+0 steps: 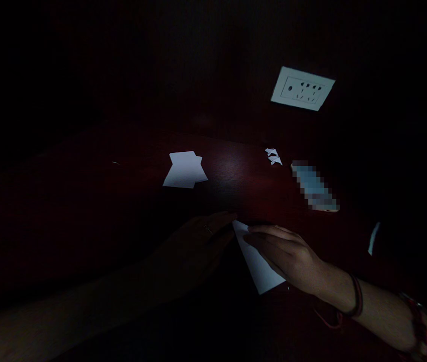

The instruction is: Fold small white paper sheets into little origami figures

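A white piece of paper (260, 269), long and narrow toward its far end, lies on the dark red table in front of me; it looks folded. Across its right side rests my right hand (286, 251), fingers stretched out and lying flat against it. My left hand (205, 236) is in deep shadow to the left, a ring on one finger. Its fingers reach out, and a fingertip comes up to the paper's far corner; whether it touches is hard to see. The left thumb is lost in the dark.
Beyond the hands lies a small stack of white paper sheets (185, 171). Small folded paper pieces (274, 157) sit farther right, near a blurred-out phone (313, 186). A paper strip (373, 239) is at the right. A wall socket (304, 89) is behind.
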Motion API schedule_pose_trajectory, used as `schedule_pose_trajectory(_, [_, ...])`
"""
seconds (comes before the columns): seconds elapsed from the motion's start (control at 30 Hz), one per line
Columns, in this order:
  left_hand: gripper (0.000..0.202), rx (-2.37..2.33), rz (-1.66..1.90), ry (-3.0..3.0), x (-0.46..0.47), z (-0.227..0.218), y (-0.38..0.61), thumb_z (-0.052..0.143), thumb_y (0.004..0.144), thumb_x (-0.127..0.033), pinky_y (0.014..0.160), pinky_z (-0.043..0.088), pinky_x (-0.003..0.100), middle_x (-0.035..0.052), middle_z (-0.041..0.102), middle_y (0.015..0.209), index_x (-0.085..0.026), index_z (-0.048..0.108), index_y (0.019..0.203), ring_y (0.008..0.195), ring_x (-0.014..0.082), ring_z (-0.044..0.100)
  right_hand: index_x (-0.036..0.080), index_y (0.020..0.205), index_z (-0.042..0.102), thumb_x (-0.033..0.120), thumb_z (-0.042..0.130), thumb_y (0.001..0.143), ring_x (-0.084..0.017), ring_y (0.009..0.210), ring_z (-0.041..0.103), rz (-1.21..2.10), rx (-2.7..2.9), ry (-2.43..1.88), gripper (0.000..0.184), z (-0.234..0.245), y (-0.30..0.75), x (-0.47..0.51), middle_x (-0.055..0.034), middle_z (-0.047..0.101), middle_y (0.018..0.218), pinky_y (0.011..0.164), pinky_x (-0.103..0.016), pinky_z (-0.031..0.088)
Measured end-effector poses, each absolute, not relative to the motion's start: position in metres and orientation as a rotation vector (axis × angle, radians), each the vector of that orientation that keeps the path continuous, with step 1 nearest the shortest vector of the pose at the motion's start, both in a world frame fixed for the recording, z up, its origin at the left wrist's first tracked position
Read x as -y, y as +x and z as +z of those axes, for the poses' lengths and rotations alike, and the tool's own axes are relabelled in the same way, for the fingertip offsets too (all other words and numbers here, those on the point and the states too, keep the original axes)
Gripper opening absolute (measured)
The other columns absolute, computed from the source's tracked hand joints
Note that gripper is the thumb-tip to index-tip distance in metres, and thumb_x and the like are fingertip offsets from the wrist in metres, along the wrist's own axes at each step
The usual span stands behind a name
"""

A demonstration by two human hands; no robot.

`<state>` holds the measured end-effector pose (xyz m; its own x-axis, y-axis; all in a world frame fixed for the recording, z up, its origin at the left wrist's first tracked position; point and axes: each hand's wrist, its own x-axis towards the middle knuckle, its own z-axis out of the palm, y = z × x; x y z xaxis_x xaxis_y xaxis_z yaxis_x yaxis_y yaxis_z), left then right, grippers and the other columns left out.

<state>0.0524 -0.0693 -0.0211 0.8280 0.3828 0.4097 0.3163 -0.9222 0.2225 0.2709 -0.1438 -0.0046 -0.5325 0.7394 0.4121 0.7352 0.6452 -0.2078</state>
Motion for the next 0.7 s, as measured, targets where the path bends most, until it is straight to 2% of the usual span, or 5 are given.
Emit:
schedule_pose_trajectory(0.1, [0.041, -0.499, 0.646, 2.897, 0.0698, -0.0188, 0.051, 0.036, 0.08, -0.01, 0.097, 0.033, 0.037, 0.0068, 0.036, 0.131, -0.015, 0.038, 0.121, 0.12, 0.0197, 0.032, 0.012, 0.105, 0.055, 0.011, 0.042, 0.084, -0.016, 0.102, 0.052, -0.05, 2.402, -1.124, 0.025, -0.0055, 0.2703, 0.1426, -0.0073, 0.064, 0.093, 0.083, -0.031, 0.048])
schedule_pose_trajectory(0.27, [0.049, -0.499, 0.569, 2.987, 0.0689, -0.0205, 0.0516, 0.036, 0.079, -0.01, 0.097, 0.03, 0.037, 0.006, 0.031, 0.135, -0.015, 0.029, 0.127, 0.123, 0.0195, 0.027, 0.011, 0.098, 0.058, 0.01, 0.043, 0.083, -0.016, 0.1, 0.054, -0.076, 2.402, -1.121, 0.021, -0.0062, 0.2706, 0.1421, -0.007, 0.065, 0.089, 0.082, -0.03, 0.048])
schedule_pose_trajectory(0.47, [0.047, -0.541, 0.411, 3.04, 0.0672, -0.0185, 0.0532, 0.038, 0.079, -0.013, 0.099, 0.026, 0.036, 0.003, 0.027, 0.137, -0.016, 0.035, 0.126, 0.125, 0.0198, 0.022, 0.01, 0.099, 0.058, 0.01, 0.042, 0.084, -0.017, 0.1, 0.054, -0.102, 2.431, -1.143, 0.022, -0.0031, 0.2697, 0.1444, -0.0085, 0.065, 0.091, 0.083, -0.031, 0.047])
schedule_pose_trajectory(0.7, [0.048, -0.554, 0.413, 3.041, 0.0671, -0.0195, 0.0526, 0.039, 0.079, -0.015, 0.098, 0.026, 0.036, 0.0014, 0.026, 0.137, -0.018, 0.034, 0.126, 0.126, 0.0201, 0.021, 0.01, 0.099, 0.058, 0.01, 0.041, 0.084, -0.018, 0.099, 0.054, -0.129, 2.444, -1.15, 0.023, -0.0027, 0.2687, 0.1437, -0.0082, 0.065, 0.092, 0.082, -0.031, 0.048])
